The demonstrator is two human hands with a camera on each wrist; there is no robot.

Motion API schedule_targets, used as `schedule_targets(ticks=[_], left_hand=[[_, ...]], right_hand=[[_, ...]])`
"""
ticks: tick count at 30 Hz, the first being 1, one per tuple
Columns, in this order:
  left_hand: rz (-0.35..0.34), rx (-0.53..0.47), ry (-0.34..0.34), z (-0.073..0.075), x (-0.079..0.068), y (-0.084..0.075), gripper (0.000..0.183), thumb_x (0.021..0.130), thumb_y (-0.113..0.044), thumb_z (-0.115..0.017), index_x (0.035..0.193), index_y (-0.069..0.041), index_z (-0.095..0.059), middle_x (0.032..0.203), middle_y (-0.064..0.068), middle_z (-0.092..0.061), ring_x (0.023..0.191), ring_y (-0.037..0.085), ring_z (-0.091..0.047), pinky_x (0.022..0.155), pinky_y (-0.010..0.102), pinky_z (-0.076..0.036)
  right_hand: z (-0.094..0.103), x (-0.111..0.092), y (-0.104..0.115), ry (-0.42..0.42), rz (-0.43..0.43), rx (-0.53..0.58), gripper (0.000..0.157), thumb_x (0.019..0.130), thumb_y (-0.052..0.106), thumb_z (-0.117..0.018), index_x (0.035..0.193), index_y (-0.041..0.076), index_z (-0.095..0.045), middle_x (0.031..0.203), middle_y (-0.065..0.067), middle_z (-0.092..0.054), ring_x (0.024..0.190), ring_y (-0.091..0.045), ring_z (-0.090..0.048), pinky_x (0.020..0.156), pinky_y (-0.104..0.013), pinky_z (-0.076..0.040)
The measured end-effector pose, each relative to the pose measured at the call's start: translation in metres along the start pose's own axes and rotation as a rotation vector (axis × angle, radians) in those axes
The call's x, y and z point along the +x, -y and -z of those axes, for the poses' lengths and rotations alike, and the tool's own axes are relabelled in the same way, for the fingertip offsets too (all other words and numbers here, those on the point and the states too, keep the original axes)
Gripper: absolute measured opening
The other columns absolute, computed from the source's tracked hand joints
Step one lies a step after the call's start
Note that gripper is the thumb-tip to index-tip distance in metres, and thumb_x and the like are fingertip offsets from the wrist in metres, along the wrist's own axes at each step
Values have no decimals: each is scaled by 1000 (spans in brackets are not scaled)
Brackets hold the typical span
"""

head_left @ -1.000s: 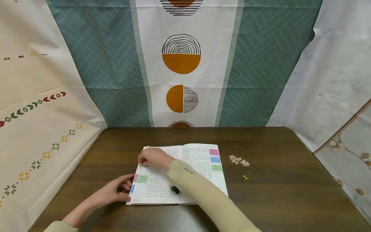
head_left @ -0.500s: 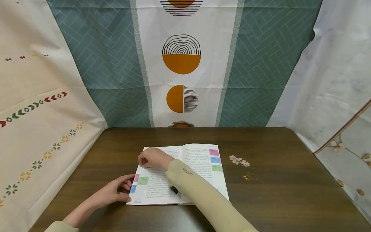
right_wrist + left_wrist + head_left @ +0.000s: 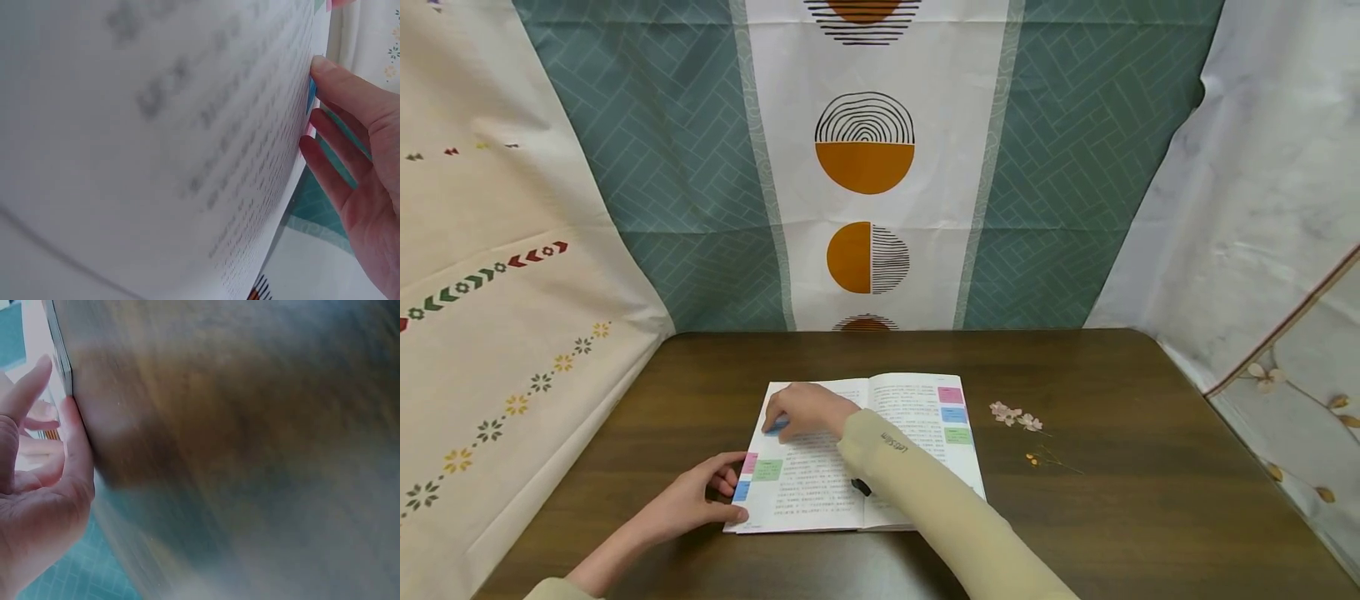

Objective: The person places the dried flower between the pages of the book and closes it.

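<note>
The brown table is supporting the book, which is lying open before me. My right hand is reaching across the left page, fingers extended, clenching nothing. My left hand is resting its thumb at the near left corner; whether it is gripping, I cannot tell. Pink flowers are lying right of the pages. A blue tab is showing at my right thumb.

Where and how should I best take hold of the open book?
Probably pinch the book by its right edge, coming from the right, between its right-hand green tab and the sleeve. It lies open on the table, and that thin edge is free there, whereas the left hand and right hand are both at its left side.
</note>
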State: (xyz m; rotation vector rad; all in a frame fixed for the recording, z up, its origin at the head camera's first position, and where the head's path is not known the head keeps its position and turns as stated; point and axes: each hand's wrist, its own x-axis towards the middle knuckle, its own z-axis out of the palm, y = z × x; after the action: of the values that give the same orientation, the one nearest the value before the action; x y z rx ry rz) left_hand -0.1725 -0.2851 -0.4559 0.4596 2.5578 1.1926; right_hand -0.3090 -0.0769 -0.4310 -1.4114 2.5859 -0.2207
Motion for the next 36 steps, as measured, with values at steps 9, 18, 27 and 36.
schedule_targets(ticks=[9, 18, 27, 36], left_hand=[[28, 85, -74, -4, -1, -4, 82, 73, -26, -87, 137, 5, -47, 94, 5, -56, 81, 1, -52, 70, 19, -46], [48, 92, -67, -5, 0, -6, 85, 72, -26, -88, 140, 5, -46, 94, 5, -55, 81, 4, -51, 71, 19, -44], [67, 102, -70, -4, 0, -8, 85, 71, -26, -88, 139, 4, -47, 94, 5, -55, 81, 4, -50, 71, 19, -44], [59, 95, -77, -5, -1, -6, 85, 72, -25, -88, 140, 4, -46, 93, 5, -55, 80, 4, -50, 70, 19, -43]], right_hand=[[2, -16, -8, 71, -36, -13, 47, 88, 33, -74, 133, 34, -62, 148, 14, -50, 139, -7, -45, 114, -25, -36], [0, -23, -11, 69, -48, 12, 47, 90, 33, -72, 135, 35, -60, 149, 15, -50, 139, -9, -44, 116, -28, -34], [12, -37, -7, -53, -104, 81, 43, 90, 31, -72, 133, 34, -63, 138, 15, -60, 131, -8, -54, 110, -29, -42], [32, -72, -17, -117, -96, 99, 39, 92, 31, -70, 131, 27, -65, 128, 8, -68, 118, -12, -62, 101, -30, -49]])
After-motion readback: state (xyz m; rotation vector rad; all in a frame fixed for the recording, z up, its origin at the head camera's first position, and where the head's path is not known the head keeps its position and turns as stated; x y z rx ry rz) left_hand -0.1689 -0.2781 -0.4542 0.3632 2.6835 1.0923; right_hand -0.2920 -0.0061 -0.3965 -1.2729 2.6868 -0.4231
